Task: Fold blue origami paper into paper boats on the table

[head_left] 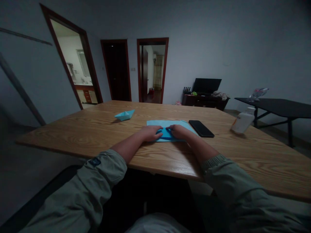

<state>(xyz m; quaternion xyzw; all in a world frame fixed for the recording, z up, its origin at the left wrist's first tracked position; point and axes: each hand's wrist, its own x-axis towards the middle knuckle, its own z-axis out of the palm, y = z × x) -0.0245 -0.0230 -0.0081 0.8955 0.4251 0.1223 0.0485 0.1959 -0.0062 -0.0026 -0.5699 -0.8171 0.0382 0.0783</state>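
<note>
Left of the phone, blue paper lies beneath the parted, unclenched fingers of the left hand and the extended forefinger of the right hand, whose grip is unclear; even pressure should keep it flat.

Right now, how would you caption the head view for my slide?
Left hand and right hand on blue paper over a paler sheet, with a paper boat and phone beyond.

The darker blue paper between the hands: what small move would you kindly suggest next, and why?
Probably press the darker blue paper flat, since the left hand and right hand both have fingers at it, over the light blue sheet.
</note>
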